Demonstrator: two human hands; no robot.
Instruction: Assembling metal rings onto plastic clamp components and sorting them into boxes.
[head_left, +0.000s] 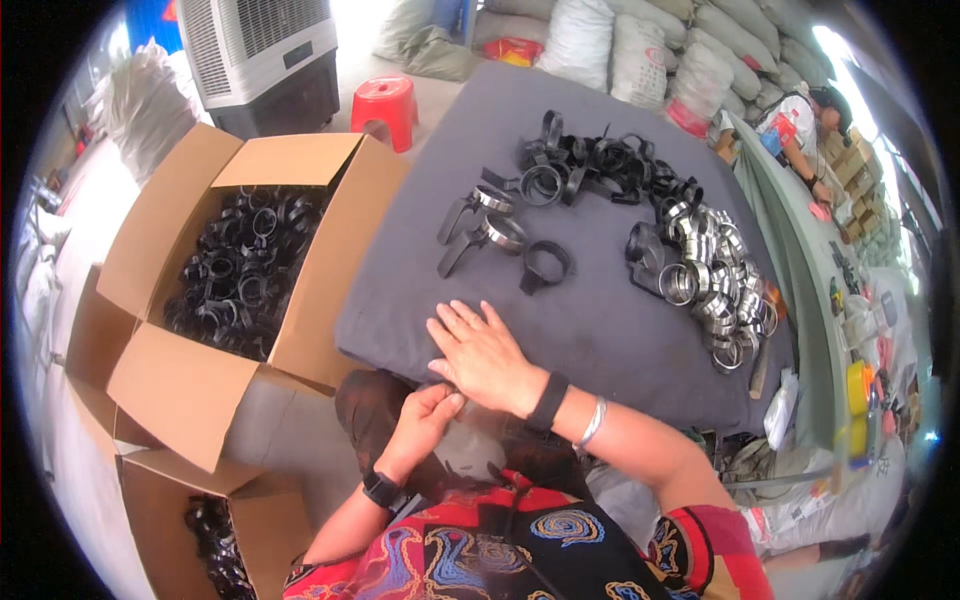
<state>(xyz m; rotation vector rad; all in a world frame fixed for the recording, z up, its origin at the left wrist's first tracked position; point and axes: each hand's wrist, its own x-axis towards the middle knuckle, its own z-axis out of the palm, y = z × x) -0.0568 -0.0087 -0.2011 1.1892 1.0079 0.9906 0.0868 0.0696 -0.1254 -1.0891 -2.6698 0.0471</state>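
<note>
My right hand (483, 352) lies flat, fingers spread, on the near edge of a dark grey padded cloth (590, 310) covering the work surface. My left hand (425, 415) sits just under that edge, fingers curled and pinching the cloth's border below the right hand. Farther out on the cloth lie two assembled clamps with silver rings (480, 225), a single black ring part (547, 267), a heap of black ring parts (600, 165) and a pile of shiny metal rings (715, 280). None of these parts is in either hand.
An open cardboard box (300, 160) full of black ring parts stands at my left; a second box (190, 480) sits lower left. A red stool (385, 105) and a cooler unit (260, 60) stand beyond. Stacked sacks (640, 50) and another person (800, 125) are at the far right.
</note>
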